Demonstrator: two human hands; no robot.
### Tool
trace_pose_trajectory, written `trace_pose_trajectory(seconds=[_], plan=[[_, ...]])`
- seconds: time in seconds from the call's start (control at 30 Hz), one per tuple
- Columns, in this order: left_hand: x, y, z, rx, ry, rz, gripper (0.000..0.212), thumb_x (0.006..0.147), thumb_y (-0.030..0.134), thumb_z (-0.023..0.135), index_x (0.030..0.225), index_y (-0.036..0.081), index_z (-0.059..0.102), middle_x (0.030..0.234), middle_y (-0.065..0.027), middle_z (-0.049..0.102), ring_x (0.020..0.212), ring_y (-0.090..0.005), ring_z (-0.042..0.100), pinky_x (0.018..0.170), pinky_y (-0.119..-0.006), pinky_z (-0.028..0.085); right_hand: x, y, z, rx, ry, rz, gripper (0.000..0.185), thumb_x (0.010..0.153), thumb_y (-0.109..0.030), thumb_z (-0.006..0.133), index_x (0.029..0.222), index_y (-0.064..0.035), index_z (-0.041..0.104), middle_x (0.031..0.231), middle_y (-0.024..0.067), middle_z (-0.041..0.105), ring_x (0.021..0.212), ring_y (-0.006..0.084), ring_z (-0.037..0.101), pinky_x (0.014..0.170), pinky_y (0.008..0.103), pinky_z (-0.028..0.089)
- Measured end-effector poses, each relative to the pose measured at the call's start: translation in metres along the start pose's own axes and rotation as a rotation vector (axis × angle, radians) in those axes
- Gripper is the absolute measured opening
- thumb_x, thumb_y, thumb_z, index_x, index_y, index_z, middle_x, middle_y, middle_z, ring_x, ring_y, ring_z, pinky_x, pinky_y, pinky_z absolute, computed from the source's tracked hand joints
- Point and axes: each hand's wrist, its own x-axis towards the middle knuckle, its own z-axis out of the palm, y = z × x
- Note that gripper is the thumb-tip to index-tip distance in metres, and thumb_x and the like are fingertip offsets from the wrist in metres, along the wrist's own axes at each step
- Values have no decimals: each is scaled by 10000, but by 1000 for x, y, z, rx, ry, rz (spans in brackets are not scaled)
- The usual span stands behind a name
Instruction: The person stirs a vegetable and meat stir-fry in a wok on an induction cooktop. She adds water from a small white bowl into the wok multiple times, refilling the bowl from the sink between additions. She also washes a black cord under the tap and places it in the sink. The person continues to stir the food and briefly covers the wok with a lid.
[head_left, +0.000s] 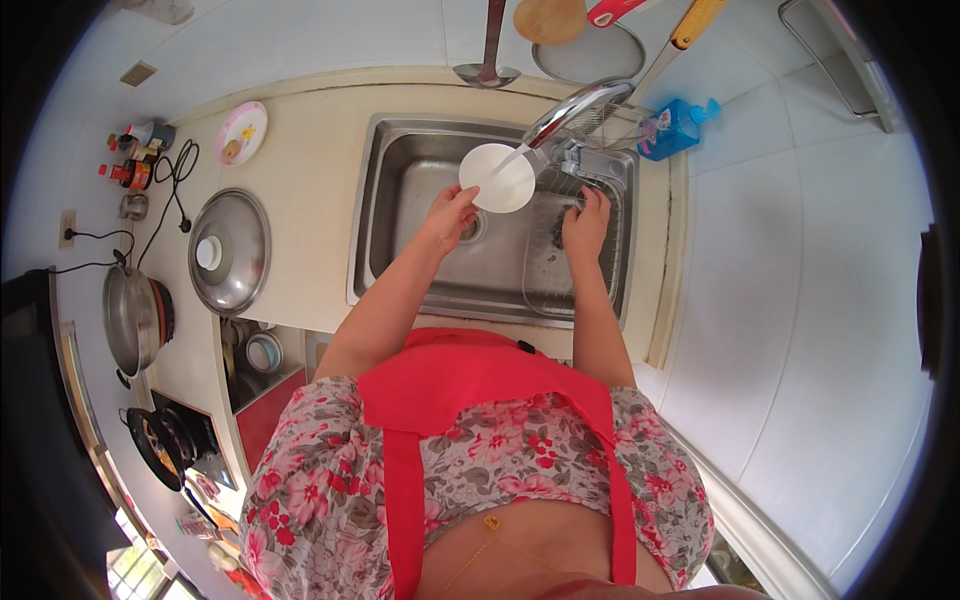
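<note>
My left hand (451, 217) grips the near-left rim of a white bowl (511, 193), tilted under the chrome faucet (576, 111). A stream of water runs from the spout into the bowl. Below them lies the stainless steel sink (420, 251), its drain partly covered by the bowl and hand. My right hand (586, 229) reaches down over a wire rack (551, 277) on the sink's right side. Its fingertips are bent beside a dark clump (558, 229), perhaps a scouring pad. Whether those fingers hold anything is hidden.
A blue soap bottle (673, 129) stands behind the sink's right corner, near a wire basket (609, 126). A ladle (487, 73) hangs behind. To the left are a domed pot lid (229, 251), a plate (242, 133), a power cord (178, 169) and a frying pan (154, 450).
</note>
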Motion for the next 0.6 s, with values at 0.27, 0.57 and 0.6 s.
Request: trace_pose_trajectory(seconds=[0.27,0.57,0.6], plan=[[-4,-10,-18,25,-24,-40,497,826,284,691,1231,105,467,1095,-19,580,958,-145,542,836,-295,395,-24,18,42,738,-303,436,319,866,-223,623,1136,-58,580,1125,85,604,1012,201,576,896,339,414],[-17,-14,-24,-35,-70,-15,513,826,295,690,1237,98,454,1096,-28,578,949,-144,550,820,-295,416,-40,-46,44,1204,-780,778,534,868,-407,620,1239,-48,481,1134,75,585,1046,194,540,914,405,406],[-17,-16,-27,-32,-78,-15,519,828,300,687,1241,93,451,1099,-30,577,952,-144,549,821,-294,417,-41,-49,46,1247,-779,798,521,870,-407,619,1232,-57,483,1135,69,581,1051,192,533,915,401,405]])
